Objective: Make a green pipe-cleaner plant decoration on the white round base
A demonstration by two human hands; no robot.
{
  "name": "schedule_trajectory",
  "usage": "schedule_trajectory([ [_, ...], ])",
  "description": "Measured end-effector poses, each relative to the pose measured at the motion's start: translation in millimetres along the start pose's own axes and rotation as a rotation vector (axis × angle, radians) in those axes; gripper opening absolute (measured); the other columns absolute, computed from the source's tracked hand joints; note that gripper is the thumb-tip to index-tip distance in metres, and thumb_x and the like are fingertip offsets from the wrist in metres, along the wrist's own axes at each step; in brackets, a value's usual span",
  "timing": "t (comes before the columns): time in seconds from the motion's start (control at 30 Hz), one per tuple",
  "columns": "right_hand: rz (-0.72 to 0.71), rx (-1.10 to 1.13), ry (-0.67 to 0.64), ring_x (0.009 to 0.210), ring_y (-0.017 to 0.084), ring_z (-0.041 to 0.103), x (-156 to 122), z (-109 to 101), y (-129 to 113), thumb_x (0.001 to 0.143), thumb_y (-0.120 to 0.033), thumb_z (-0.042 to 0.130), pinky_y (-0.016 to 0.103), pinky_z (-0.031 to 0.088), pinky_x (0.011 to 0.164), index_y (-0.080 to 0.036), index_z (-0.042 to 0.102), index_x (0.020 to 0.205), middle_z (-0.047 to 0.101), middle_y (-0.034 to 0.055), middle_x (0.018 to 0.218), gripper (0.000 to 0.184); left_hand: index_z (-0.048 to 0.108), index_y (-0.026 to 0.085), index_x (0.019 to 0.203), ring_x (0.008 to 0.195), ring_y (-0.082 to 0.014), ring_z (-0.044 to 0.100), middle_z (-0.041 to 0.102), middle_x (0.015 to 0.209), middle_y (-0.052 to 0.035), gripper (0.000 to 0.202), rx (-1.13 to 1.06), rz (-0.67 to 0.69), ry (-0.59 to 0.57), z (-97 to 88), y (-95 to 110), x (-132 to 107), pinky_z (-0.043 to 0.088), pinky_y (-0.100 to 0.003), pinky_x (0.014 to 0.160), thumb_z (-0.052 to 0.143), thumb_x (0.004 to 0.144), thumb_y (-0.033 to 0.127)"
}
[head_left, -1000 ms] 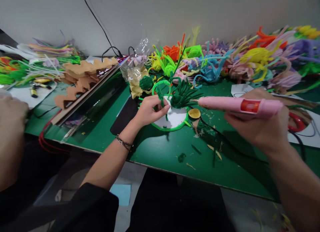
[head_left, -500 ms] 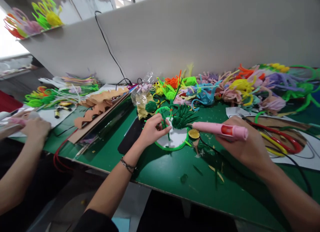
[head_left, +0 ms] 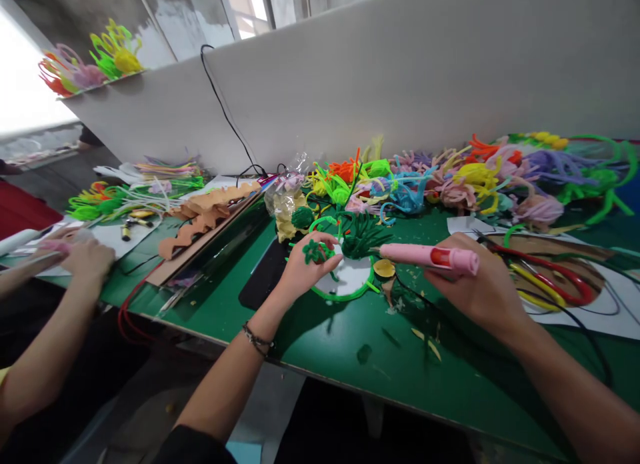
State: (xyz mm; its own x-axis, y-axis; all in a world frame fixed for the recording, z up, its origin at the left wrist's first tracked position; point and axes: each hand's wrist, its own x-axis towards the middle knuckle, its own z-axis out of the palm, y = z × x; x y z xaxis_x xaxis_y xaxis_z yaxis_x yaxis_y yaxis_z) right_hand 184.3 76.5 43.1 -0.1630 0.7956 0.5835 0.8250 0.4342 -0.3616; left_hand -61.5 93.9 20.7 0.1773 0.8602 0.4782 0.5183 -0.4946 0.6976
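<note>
Between the thumb and fingers of my left hand (head_left: 298, 272) is a small dark green pipe-cleaner piece (head_left: 313, 252) shaped like a flower. That hand hovers above a white disc with a bright green pipe-cleaner rim (head_left: 345, 296). My right hand (head_left: 483, 294) grips a pink glue gun (head_left: 425, 257), its nozzle pointing left. Close by the nozzle lies a bushy dark green pipe-cleaner tuft (head_left: 364, 236), and I cannot tell whether they touch. Below the nozzle sits a small yellow round piece (head_left: 384, 269).
Many coloured pipe-cleaner bundles (head_left: 410, 187) line the back wall. Right, red-handled scissors (head_left: 565, 277) lie on a brown board over white paper. Left are a black phone-like slab (head_left: 257, 287), a cardboard strip (head_left: 165, 267) and a co-worker's hands (head_left: 90, 257). A black cord (head_left: 435, 307) crosses the green table.
The dark green piece in my left hand has turned, and its flower shape now faces me. The glue gun keeps nearly the same place by the tuft. My view has shifted slightly.
</note>
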Motion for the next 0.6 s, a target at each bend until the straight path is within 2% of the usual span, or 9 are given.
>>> schedule_trajectory([
  [0.2,0.006,0.03,-0.015,0.047,0.013,0.043,-1.0,1.2,3.1,0.067,-0.032,0.049,0.025,0.03,0.043,-0.023,0.038,0.058,0.046,0.0002,0.057,0.017,0.055,0.015,0.074,0.055,-0.0082,0.049,0.055,0.072,-0.0007,0.013,-0.011,-0.041,0.004,2.1,4.8,1.7,0.04,-0.021,0.05,0.059,0.068,0.027],
  [0.43,-0.009,0.021,-0.003,0.048,0.014,0.044,-0.4,1.5,5.2,0.067,-0.034,0.049,0.026,0.031,0.043,-0.023,0.039,0.058,0.047,0.0008,0.058,0.017,0.052,0.015,0.058,0.056,-0.0078,0.05,0.058,0.064,0.0001,0.013,0.065,-0.094,-0.102,-1.7,11.2,-4.8,0.04,-0.019,0.049,0.058,0.069,0.017],
  [0.6,-0.019,0.012,0.001,0.049,0.013,0.043,-2.0,2.7,5.8,0.068,-0.032,0.049,0.025,0.03,0.043,-0.023,0.039,0.059,0.047,0.0001,0.058,0.016,0.058,0.015,0.063,0.054,-0.0084,0.052,0.06,0.062,0.0005,0.007,0.126,-0.128,-0.126,-0.1,12.4,-9.4,0.041,-0.02,0.049,0.059,0.07,0.015],
])
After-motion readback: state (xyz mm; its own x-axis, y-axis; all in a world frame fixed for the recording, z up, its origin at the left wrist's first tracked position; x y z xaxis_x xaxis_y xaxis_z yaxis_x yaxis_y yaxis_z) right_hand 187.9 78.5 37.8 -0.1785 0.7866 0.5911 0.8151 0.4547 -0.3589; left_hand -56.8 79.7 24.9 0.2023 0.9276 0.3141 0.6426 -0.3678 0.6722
